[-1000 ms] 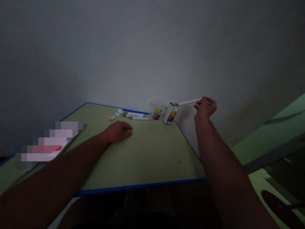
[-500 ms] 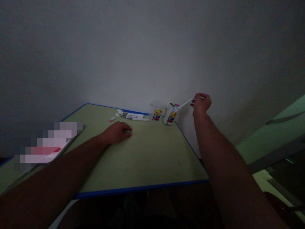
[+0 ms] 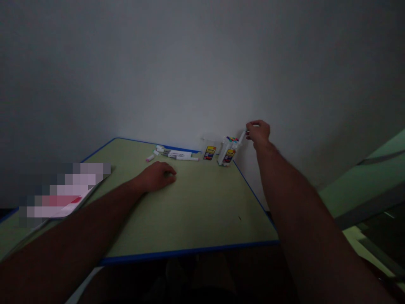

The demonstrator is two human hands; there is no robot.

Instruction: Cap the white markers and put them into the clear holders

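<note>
My right hand (image 3: pixel 260 131) pinches the upper end of a white marker (image 3: pixel 242 137), which slants down to the right side of a clear marker case (image 3: pixel 224 153). That case stands upright near the table's far right corner, packed with white markers that show colored tops. To its left is a second clear case (image 3: pixel 209 152) with a yellow and dark label. My left hand (image 3: pixel 158 176) rests on the table with loosely bent fingers, thumb apart, holding nothing. Beyond it lie several loose white markers (image 3: pixel 186 158), one with a pink end (image 3: pixel 149 158).
The pale green table (image 3: pixel 190 211) has a blue edge, and its far side meets a grey wall (image 3: pixel 202 76). On the left lies a blurred-out flat item (image 3: pixel 68 207) with pink and red areas. A small dark speck (image 3: pixel 239 218) is near the right edge.
My right hand has moved left toward the case, and the marker in it now stands steeper. My left hand stays in the same place.
</note>
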